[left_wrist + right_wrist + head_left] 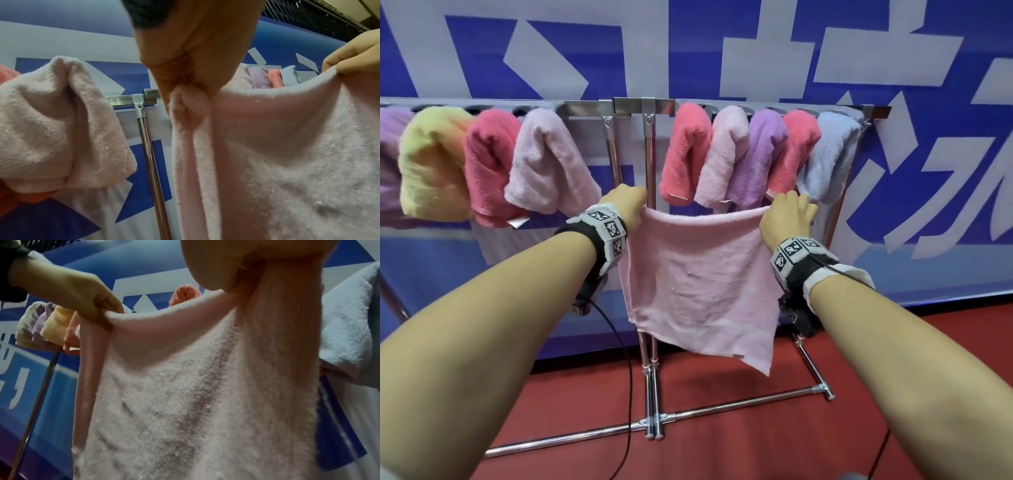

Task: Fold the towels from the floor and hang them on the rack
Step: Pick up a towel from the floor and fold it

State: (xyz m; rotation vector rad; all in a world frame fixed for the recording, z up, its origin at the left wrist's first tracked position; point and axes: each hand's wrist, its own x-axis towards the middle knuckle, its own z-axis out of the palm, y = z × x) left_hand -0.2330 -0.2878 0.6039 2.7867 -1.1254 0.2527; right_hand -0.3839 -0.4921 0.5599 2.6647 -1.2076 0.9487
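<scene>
A pale pink towel [698,284] hangs stretched between my two hands in front of the chrome rack [643,104]. My left hand [627,205] pinches its top left corner, and my right hand [787,214] pinches the top right corner. In the left wrist view the left hand [191,71] grips a bunched corner of the pink towel [287,154], with the right hand [353,60] at the far edge. The right wrist view shows the pink towel [195,394] hanging down and the left hand [96,308] holding the far corner. The towel's upper edge sits below the rack's top bar.
Several folded towels hang on the rack: yellow [431,161], coral [489,164] and pale pink [548,161] on the left, coral [686,150], pink, purple [760,157] and blue [832,154] on the right. A gap lies around the centre posts [650,161]. Red floor [756,428] and a blue banner lie behind.
</scene>
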